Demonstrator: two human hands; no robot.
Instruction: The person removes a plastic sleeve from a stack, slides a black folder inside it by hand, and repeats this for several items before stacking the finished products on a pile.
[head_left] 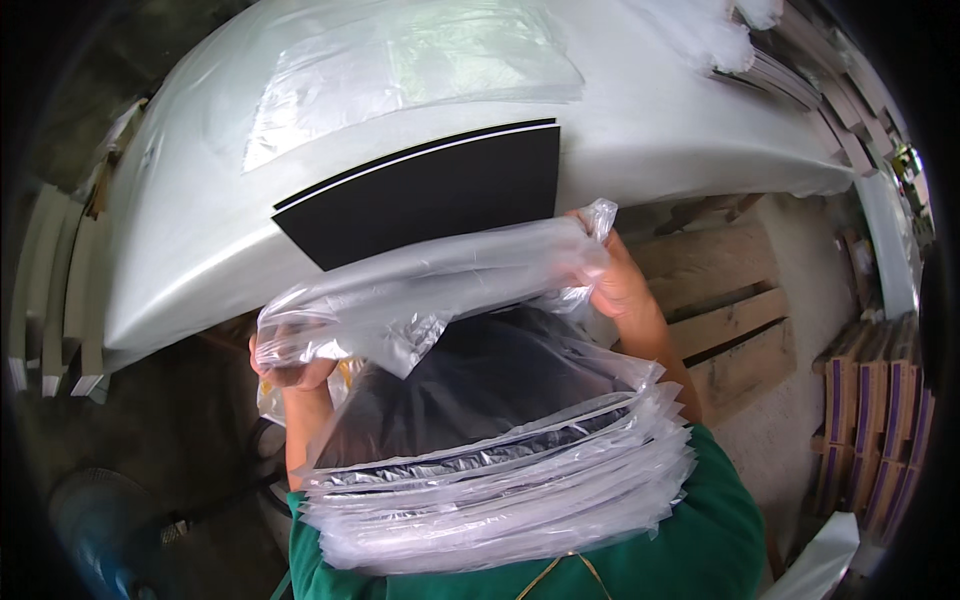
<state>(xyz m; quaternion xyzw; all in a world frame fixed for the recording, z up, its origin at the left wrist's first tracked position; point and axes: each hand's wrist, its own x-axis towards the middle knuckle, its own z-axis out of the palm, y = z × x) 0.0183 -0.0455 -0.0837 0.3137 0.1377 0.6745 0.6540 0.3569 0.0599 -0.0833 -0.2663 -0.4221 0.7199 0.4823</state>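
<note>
A clear plastic bag (440, 268) is stretched between my two hands, its upper part gathered and crumpled. My left hand (292, 368) grips its left end, the fingers partly seen through the film. At the other end my right hand (610, 275) is closed on the bag, with a twist of plastic sticking up past the fingers. Just beyond the bag, a flat black panel (430, 195) with a thin pale line near its far edge lies at the table's near edge; the bag hides its near side. Against my chest rests a thick stack of clear plastic bags (500, 510).
The table (660, 140) is covered in white sheeting, with a loose clear plastic sheet (400, 75) farther back. Pale boards (60, 290) stand at the left. To the right are a wooden pallet (730, 320) on the floor and stacked brown cartons (870, 420).
</note>
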